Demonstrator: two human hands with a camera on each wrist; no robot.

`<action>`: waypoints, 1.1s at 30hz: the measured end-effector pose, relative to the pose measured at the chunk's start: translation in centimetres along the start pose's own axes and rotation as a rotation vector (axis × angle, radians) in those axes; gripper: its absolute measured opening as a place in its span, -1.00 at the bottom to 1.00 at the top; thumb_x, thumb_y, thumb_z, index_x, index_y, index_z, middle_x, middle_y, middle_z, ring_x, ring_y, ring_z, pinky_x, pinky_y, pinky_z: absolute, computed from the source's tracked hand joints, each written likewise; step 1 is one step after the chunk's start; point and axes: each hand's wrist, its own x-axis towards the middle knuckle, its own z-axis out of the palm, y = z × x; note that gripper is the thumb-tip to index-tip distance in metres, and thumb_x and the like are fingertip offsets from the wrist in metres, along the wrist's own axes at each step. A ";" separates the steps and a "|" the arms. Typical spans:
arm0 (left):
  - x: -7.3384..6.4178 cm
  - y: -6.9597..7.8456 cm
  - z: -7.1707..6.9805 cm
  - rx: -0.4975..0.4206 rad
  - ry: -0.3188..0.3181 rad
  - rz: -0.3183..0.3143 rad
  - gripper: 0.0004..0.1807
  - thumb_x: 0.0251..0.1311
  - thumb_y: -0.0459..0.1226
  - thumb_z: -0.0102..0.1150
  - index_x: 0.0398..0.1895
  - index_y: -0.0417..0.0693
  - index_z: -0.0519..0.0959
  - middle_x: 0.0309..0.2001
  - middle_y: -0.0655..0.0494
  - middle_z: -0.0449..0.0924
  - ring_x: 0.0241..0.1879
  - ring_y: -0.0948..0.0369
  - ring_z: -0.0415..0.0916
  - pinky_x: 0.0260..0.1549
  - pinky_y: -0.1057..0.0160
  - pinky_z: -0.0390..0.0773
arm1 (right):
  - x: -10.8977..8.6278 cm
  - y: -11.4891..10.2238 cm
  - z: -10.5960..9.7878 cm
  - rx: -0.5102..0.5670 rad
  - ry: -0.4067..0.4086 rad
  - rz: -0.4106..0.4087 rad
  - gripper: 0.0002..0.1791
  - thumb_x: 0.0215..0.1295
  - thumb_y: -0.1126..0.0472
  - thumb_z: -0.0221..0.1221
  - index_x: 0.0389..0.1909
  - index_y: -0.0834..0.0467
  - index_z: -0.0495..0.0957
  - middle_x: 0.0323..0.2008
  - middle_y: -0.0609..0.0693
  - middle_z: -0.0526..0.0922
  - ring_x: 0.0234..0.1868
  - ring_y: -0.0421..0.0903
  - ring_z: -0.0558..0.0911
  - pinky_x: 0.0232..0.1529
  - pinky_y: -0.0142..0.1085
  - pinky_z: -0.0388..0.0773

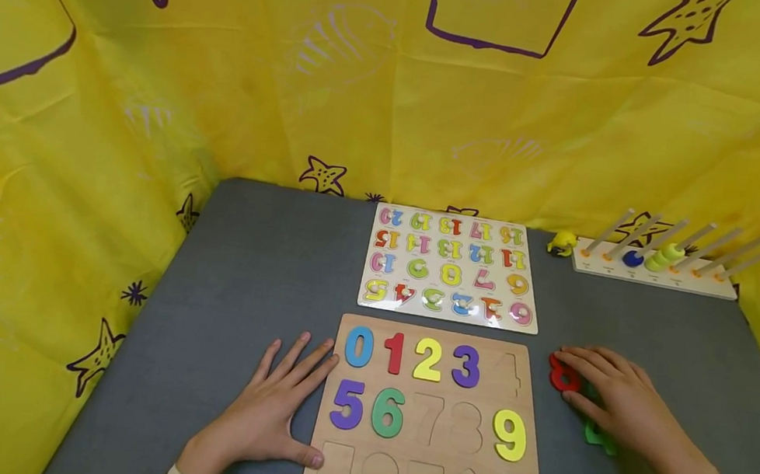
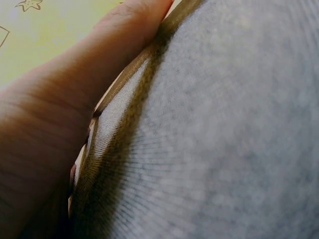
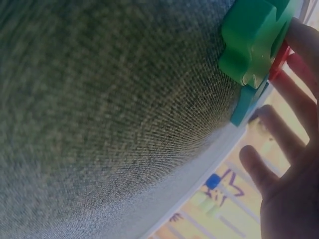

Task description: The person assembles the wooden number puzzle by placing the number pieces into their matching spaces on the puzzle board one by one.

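A wooden number board lies in front of me with 0, 1, 2, 3, 5, 6 and 9 in their recesses. My left hand is spread flat at its left edge, thumb and fingertips touching the rim; in the left wrist view the thumb lies along that edge. To the right of the board, my right hand pinches a red number 8 between thumb and fingers. Green pieces lie partly hidden under that hand; the right wrist view shows a green piece close by the thumb.
Behind the board lies a second puzzle with pegged numbers, upside down to me. A counting rack with upright rods and a small yellow toy stand at the back right. Yellow patterned cloth hangs behind the grey table.
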 end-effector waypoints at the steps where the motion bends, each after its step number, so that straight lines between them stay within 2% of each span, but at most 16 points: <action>1: 0.0 0.0 0.0 0.001 0.001 0.001 0.48 -0.37 0.63 0.24 0.65 0.11 0.05 0.64 0.15 -0.14 0.59 -0.09 -0.31 0.39 -0.32 -0.38 | 0.0 0.0 0.0 0.004 0.004 -0.005 -0.35 0.09 0.08 0.50 0.26 0.02 0.58 0.20 0.06 0.56 0.21 0.19 0.43 -0.01 0.26 0.32; 8: 0.0 -0.1 0.1 0.000 0.004 0.006 0.48 -0.36 0.62 0.25 0.65 0.11 0.04 0.64 0.15 -0.14 0.59 -0.09 -0.31 0.39 -0.33 -0.38 | 0.2 -0.8 -0.2 0.028 0.051 -0.027 -0.30 0.05 0.14 0.52 0.28 0.05 0.57 0.18 0.06 0.54 0.16 0.15 0.49 0.08 0.22 0.29; 14: 0.1 -0.1 0.0 0.011 0.022 0.020 0.46 -0.34 0.63 0.23 0.64 0.09 0.07 0.63 0.11 -0.09 0.59 -0.12 -0.26 0.39 -0.33 -0.34 | 0.9 -3.3 -1.5 0.072 0.112 -0.052 -0.26 -0.02 0.19 0.55 0.28 0.05 0.58 0.15 0.05 0.55 0.01 0.12 0.59 -0.06 0.13 0.43; 17: 0.1 -0.1 0.1 0.013 0.022 0.018 0.46 -0.34 0.63 0.22 0.64 0.09 0.07 0.63 0.11 -0.09 0.59 -0.12 -0.26 0.39 -0.33 -0.34 | 1.2 -4.6 -1.9 0.097 0.137 -0.089 -0.35 0.12 0.09 0.50 0.27 0.08 0.59 0.14 0.05 0.55 -0.06 0.06 0.61 -0.14 0.04 0.48; 19: 0.1 -0.1 0.1 0.009 0.019 0.016 0.46 -0.35 0.63 0.23 0.64 0.09 0.07 0.63 0.11 -0.10 0.59 -0.11 -0.27 0.39 -0.33 -0.35 | 1.4 -5.4 -2.0 0.109 0.147 -0.113 -0.40 0.26 -0.07 0.40 0.26 0.09 0.60 0.14 0.04 0.56 -0.05 0.02 0.61 -0.12 -0.02 0.49; 21: 0.0 -0.1 0.2 0.006 0.017 0.014 0.46 -0.35 0.62 0.24 0.64 0.09 0.07 0.63 0.12 -0.10 0.59 -0.11 -0.28 0.39 -0.33 -0.36 | 1.6 -6.2 -2.0 0.122 0.154 -0.134 -0.39 0.35 -0.21 0.27 0.26 0.09 0.60 0.15 0.03 0.56 -0.04 -0.01 0.61 -0.06 -0.15 0.51; 24: 0.1 -0.1 0.1 0.007 0.015 0.010 0.46 -0.35 0.62 0.25 0.64 0.10 0.07 0.63 0.13 -0.10 0.59 -0.11 -0.28 0.40 -0.32 -0.36 | 1.9 -7.4 -1.8 0.141 0.151 -0.167 -0.35 0.42 -0.29 0.11 0.25 0.11 0.61 0.15 0.03 0.57 0.01 0.00 0.62 -0.02 -0.19 0.58; 26: 0.1 0.0 0.0 0.010 0.010 0.007 0.45 -0.34 0.61 0.25 0.64 0.10 0.07 0.63 0.13 -0.11 0.59 -0.11 -0.28 0.40 -0.32 -0.36 | 1.9 -8.4 -1.6 0.150 0.131 -0.176 -0.39 0.36 -0.21 0.25 0.26 0.11 0.61 0.16 0.03 0.57 0.02 0.01 0.61 -0.05 -0.15 0.63; 29: 0.1 0.1 -0.1 0.015 0.005 0.007 0.45 -0.34 0.61 0.25 0.64 0.10 0.06 0.64 0.13 -0.12 0.59 -0.11 -0.29 0.40 -0.33 -0.36 | 1.9 -10.1 -0.9 0.157 0.084 -0.173 -0.33 0.12 0.01 0.52 0.26 0.10 0.61 0.16 0.04 0.57 0.02 0.03 0.62 -0.13 -0.02 0.68; 31: 0.1 0.1 -0.2 0.017 0.002 0.007 0.45 -0.33 0.61 0.25 0.65 0.10 0.06 0.64 0.13 -0.12 0.59 -0.12 -0.28 0.39 -0.34 -0.36 | 1.8 -11.2 -0.4 0.164 0.049 -0.165 -0.23 -0.07 0.14 0.60 0.26 0.09 0.61 0.16 0.03 0.56 0.02 0.02 0.61 -0.14 -0.05 0.69; 33: 0.1 0.1 -0.2 0.018 0.004 0.010 0.44 -0.32 0.61 0.24 0.64 0.09 0.06 0.64 0.12 -0.11 0.59 -0.12 -0.27 0.39 -0.34 -0.35 | 1.7 -12.1 0.2 0.169 0.024 -0.159 -0.24 -0.10 0.15 0.61 0.24 0.08 0.63 0.15 0.02 0.56 0.02 -0.01 0.60 -0.14 -0.10 0.70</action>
